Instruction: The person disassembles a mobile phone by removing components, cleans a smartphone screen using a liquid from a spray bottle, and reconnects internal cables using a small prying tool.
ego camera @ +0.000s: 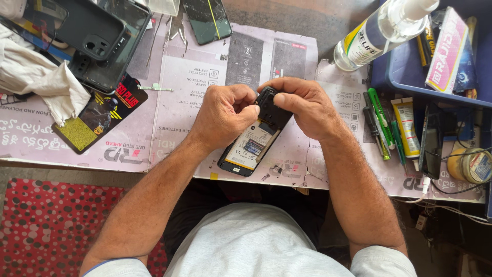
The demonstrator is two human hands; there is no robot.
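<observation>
Left hand [223,115] and right hand [302,105] pinch top of opened phone [251,146] | back cover off, battery exposed | upper black plate [271,110] still attached | surface [195,77] cluttered.

Bright even daylight on my surface [169,149], soft shadows under my hands. Sharp center, slight wide-angle bend at edges. Glare on clear bottle [382,31] top right.

Work table [318,31]: grey top, largely covered by pale printed paper sheets [195,72], evenly lit by daylight. Floor below the near edge: red mat [46,225] with black and white dots.
</observation>
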